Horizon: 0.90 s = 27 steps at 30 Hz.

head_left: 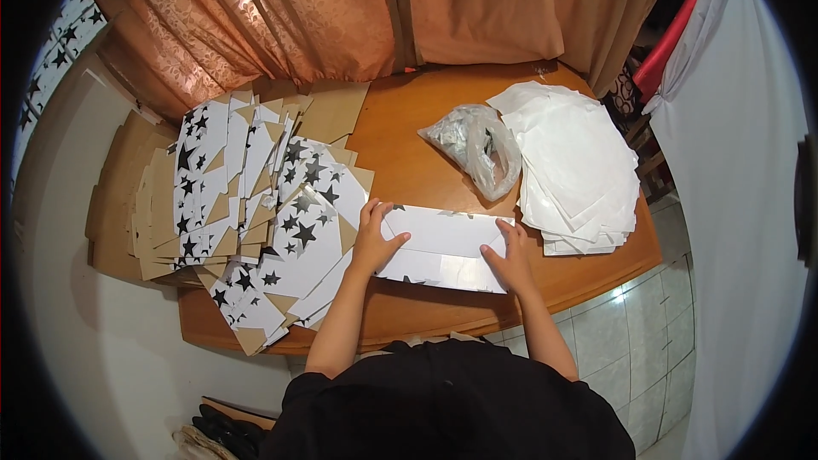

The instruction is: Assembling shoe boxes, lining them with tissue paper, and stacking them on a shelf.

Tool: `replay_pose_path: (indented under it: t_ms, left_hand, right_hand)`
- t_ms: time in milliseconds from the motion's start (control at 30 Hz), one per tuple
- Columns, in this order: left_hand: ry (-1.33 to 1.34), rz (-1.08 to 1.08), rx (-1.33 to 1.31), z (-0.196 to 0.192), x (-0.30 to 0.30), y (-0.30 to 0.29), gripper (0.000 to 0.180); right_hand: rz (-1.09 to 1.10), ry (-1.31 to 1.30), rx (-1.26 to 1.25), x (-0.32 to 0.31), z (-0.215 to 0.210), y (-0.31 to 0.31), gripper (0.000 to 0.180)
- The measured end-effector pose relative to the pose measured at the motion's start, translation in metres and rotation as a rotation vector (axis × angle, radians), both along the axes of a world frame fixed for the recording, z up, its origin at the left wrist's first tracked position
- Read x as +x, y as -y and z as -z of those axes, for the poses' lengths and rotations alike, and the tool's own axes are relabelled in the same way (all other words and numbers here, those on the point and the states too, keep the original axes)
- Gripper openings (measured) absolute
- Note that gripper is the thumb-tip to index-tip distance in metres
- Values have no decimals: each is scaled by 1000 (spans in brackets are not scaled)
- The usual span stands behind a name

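A folded white card sheet lies across the near edge of the wooden table, with bits of black star print along its long edges and a crease running lengthwise. My left hand grips its left end, thumb on top and fingers around the far corner. At the opposite end, my right hand holds it the same way, thumb pointing inward. The undersides of both hands are hidden. Left of my left hand spreads a pile of star-printed white and brown card pieces.
A stack of plain white sheets stands at the right of the wooden table. Between it and the card pile sits a crumpled clear plastic bag. Orange curtains hang along the far edge. A white cloth drapes at the right.
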State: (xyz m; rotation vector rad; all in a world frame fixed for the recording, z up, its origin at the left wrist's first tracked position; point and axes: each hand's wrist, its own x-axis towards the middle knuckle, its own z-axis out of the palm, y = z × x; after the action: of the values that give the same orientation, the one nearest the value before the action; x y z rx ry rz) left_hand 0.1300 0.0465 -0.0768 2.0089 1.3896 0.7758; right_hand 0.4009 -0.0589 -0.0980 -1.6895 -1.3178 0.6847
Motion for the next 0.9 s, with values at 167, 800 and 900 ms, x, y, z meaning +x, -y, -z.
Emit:
replay_pose_path:
  t_ms: [167, 800, 900]
  left_hand:
    - [-153, -159, -80, -10, 12, 8, 87]
    - [1006, -31, -587, -7, -74, 25, 51]
    - [1204, 7, -581, -55, -82, 28, 45]
  right_hand:
    - [69, 189, -179, -17, -33, -1, 63]
    - [48, -860, -434, 18, -70, 21, 74]
    - [-402, -1391, 210, 29, -83, 27, 61]
